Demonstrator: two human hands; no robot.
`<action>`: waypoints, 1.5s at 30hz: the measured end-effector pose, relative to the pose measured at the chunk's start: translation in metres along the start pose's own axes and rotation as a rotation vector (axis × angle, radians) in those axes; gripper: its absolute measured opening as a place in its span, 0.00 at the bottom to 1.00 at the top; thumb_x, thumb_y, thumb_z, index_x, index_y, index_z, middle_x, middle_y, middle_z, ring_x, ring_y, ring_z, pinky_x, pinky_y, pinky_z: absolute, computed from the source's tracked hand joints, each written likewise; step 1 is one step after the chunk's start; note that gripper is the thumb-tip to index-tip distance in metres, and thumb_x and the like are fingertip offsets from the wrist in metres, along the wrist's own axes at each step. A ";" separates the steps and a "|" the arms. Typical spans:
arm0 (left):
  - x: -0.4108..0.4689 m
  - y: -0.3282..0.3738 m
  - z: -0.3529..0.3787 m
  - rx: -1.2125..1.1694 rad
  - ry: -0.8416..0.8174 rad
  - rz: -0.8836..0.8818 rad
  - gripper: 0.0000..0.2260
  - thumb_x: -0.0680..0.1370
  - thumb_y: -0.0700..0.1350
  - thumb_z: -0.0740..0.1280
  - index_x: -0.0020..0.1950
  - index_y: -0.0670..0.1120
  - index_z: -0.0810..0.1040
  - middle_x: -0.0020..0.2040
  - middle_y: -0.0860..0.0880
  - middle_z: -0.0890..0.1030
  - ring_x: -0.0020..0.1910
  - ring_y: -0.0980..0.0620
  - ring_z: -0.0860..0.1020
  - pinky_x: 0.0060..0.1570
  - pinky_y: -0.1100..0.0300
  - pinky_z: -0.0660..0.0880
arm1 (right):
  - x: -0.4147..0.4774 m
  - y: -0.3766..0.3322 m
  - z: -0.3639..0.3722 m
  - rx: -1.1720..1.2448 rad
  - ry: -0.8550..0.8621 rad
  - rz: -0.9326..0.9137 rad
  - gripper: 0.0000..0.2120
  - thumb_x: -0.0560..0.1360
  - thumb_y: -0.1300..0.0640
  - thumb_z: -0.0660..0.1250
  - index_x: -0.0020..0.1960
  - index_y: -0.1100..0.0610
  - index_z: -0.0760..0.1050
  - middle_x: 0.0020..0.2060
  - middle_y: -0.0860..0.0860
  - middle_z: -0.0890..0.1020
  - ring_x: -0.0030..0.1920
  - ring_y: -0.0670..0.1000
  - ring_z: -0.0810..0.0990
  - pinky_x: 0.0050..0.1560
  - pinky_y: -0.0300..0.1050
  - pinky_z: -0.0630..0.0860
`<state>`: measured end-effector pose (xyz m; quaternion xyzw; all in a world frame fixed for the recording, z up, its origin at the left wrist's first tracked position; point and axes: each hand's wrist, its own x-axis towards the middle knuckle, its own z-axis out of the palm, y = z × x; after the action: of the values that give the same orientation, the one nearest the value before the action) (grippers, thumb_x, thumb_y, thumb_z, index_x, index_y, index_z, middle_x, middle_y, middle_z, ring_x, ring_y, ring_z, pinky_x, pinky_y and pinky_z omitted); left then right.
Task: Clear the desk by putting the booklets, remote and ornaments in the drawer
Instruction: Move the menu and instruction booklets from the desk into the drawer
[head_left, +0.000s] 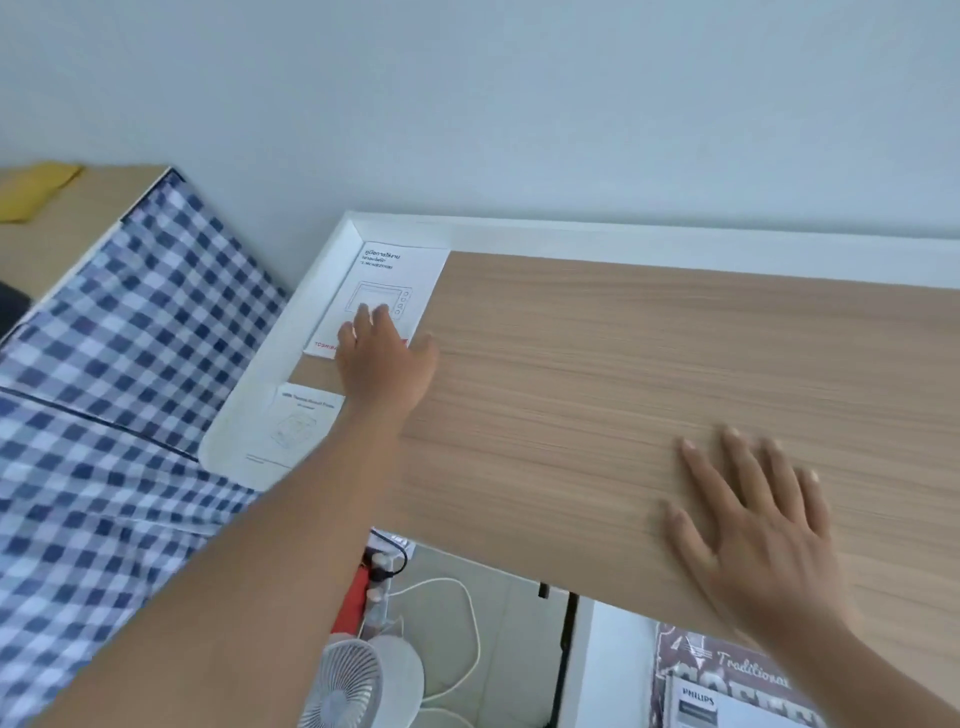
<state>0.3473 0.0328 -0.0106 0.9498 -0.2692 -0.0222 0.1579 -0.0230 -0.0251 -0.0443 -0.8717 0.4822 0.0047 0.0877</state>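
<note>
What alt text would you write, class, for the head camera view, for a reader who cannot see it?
A person's left hand presses its fingers on a white Toshiba booklet at the far left corner of a wooden desk, while the right hand lies flat on the bare desktop. A second white booklet lies nearer, by the desk's left edge.

left hand reaches to the far left corner of the tabletop, fingers flat, right hand splayed palm-down near its front edge
</note>
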 end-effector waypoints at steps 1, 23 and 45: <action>0.016 -0.004 -0.003 0.018 -0.021 -0.031 0.32 0.77 0.59 0.60 0.76 0.44 0.60 0.79 0.44 0.57 0.76 0.41 0.54 0.74 0.42 0.55 | 0.001 0.000 0.000 -0.001 0.001 -0.001 0.32 0.73 0.33 0.48 0.75 0.42 0.58 0.75 0.51 0.63 0.76 0.58 0.55 0.74 0.59 0.52; 0.115 -0.050 -0.012 -0.406 -0.217 -0.479 0.24 0.75 0.51 0.73 0.66 0.39 0.74 0.54 0.44 0.78 0.49 0.44 0.75 0.50 0.54 0.73 | 0.004 -0.002 0.006 -0.001 0.061 0.001 0.31 0.73 0.35 0.51 0.75 0.42 0.60 0.75 0.50 0.63 0.76 0.57 0.55 0.75 0.58 0.51; -0.164 0.049 -0.039 -1.322 -0.715 -0.219 0.01 0.81 0.42 0.65 0.51 0.45 0.75 0.51 0.43 0.83 0.43 0.48 0.82 0.45 0.50 0.79 | -0.010 0.000 -0.060 1.151 -0.184 0.286 0.19 0.74 0.48 0.69 0.62 0.51 0.73 0.53 0.49 0.80 0.52 0.50 0.79 0.47 0.43 0.75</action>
<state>0.1873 0.0900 0.0343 0.6137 -0.1387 -0.5009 0.5943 -0.0330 -0.0259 0.0158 -0.6067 0.5101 -0.1701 0.5855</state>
